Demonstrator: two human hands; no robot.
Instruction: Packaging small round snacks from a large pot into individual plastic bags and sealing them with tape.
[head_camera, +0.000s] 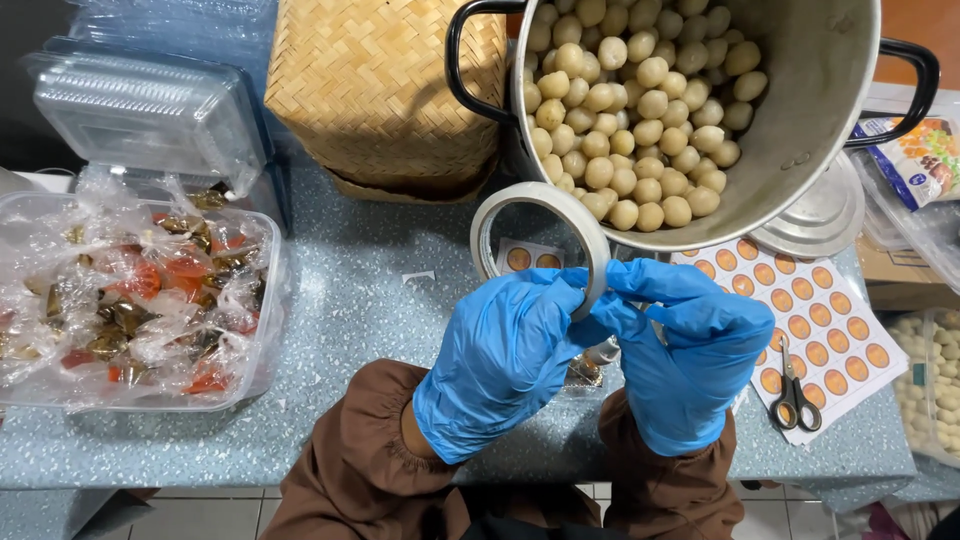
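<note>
Both hands are closed on a clear tape roll (541, 235) at centre: left hand (505, 355) at its 7 o'clock, right hand (685, 345) at 5 o'clock. No tape is seen pulled free yet. Pot of pale balls (640, 110) at 1 o'clock stays full; sticker sheet (820, 330) at 3 o'clock.

Between the clear plastic tub of wrapped sweets (262, 330) on your left and the white sheet of round orange stickers (845, 335) (small scissors (794, 392) lie on it), speckled grey-blue counter (370, 300) lies open. Ahead, the woven bamboo basket (385, 90) and tilted metal pot (800, 130) block you.
</note>
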